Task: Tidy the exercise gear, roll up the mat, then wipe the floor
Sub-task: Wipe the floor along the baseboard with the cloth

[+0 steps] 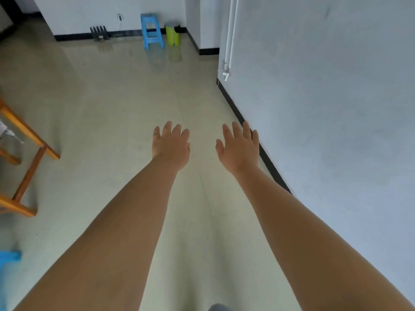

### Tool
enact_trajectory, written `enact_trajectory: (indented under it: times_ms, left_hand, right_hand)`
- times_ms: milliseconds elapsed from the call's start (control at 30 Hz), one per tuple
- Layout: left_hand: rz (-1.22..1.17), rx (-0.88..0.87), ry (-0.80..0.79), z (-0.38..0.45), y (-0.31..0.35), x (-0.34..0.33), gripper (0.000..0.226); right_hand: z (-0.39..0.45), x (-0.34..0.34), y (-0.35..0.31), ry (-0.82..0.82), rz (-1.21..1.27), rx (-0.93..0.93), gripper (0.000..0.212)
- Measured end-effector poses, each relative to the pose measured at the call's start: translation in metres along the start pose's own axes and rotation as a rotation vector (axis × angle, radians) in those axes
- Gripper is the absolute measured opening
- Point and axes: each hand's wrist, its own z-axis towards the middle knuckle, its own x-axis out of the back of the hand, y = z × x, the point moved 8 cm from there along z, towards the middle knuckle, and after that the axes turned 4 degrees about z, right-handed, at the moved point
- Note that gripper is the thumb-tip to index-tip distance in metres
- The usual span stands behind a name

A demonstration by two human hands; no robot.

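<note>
Pale floor (125,104) under spread fingers (177,133)

Plain indoor room, sparsely furnished, of a domestic or utility kind; which of the two cannot be told. Floor (116,104): smooth, pale greenish-beige, glossy enough to reflect objects. Walls (325,86): bare, painted white, edged with black skirting (233,106). White conduit (231,34) runs down the right wall. At the far wall: blue plastic stool (151,30), yellow-green pedal bin (172,33) just beside it, a dark slotted rack (100,33), a wall socket with cable (120,17). Left edge: orange wooden furniture frame (27,158).
</note>
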Motion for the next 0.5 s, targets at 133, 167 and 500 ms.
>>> enact_trajectory:
  times_ms: [133,167,500]
  left_hand:
    - [-0.027,-0.044,0.038,0.111,-0.025,0.009,0.047]
    - [-0.037,-0.051,0.045,0.141,-0.03,0.01,0.047]
    - [-0.093,-0.001,0.023,0.47,-0.115,0.021,0.047]
  right_hand:
    - [0.108,0.005,-0.015,0.029,-0.003,-0.044,0.054]
    - [0.14,0.004,-0.019,0.036,-0.005,-0.049,0.054]
    - [0.489,0.003,-0.075,0.007,-0.001,0.004,0.054]
